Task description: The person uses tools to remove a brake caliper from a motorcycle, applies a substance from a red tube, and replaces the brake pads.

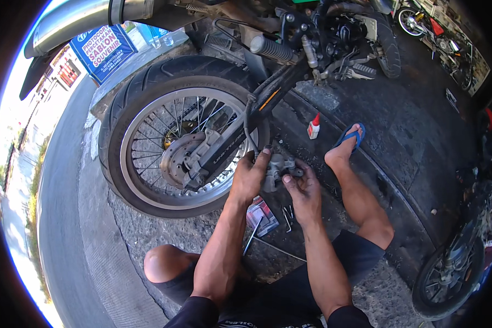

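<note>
Between my two hands is a grey metal brake caliper [279, 164], held just off the side of a motorcycle's rear wheel [128, 188]. My left hand [249, 176] grips its left side, thumb pointing up along it. From the right, my right hand [305, 194] closes on it with the thumb pressed near its lower part. A dark hose [247, 128] runs from the swingarm [229, 147] down toward my left hand; its end is hidden there. The brake disc [175, 162] shows at the wheel's hub.
Below my hands lie a red-and-clear package [261, 215], a screwdriver [252, 236] and several small metal tools [288, 217]. A white bottle with a red cap [314, 127] stands beyond, near my sandalled foot [345, 145]. Another motorcycle wheel [448, 279] is at the lower right; a road [65, 218] runs left.
</note>
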The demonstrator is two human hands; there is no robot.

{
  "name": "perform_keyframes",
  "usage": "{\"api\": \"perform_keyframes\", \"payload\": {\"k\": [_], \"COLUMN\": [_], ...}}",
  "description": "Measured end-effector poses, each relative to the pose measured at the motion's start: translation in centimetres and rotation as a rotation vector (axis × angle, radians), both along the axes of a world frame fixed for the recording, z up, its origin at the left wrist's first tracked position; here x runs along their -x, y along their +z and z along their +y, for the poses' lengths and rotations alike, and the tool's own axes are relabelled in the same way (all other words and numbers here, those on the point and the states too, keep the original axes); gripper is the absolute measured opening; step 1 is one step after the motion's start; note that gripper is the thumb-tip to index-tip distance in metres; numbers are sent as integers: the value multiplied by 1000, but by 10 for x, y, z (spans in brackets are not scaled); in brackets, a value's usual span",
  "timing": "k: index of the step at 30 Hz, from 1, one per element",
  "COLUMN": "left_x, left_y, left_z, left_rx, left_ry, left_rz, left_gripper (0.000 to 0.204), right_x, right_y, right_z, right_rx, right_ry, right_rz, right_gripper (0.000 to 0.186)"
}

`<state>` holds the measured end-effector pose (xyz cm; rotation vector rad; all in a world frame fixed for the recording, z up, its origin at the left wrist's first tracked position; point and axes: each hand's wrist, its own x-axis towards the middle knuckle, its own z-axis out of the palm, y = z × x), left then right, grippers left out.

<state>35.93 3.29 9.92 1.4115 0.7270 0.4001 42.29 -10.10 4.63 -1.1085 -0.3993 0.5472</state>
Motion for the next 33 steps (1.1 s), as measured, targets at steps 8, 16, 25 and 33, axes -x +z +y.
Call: {"api": "perform_keyframes", "payload": {"k": [8, 16, 25, 33], "left_x": [-1, 8, 14, 20], "left_y": [-17, -36, -47, -29], "left_z": [2, 12, 11, 23], "left_rx": [-7, -301, -122, -300], "left_ry": [38, -24, 67, -3], "left_rz": [-33, 120, -119, 179], "left_gripper": [52, 52, 60, 65], "right_x": [9, -4, -12, -11], "right_y": [-9, -37, -45, -27], "right_z": [3, 3, 6, 4], "right_rx": [-90, -127, 118, 251], "right_ry": [196, 292, 237, 196], "right_rz": [346, 515, 288, 116], "right_gripper": [33, 25, 19, 22]}}
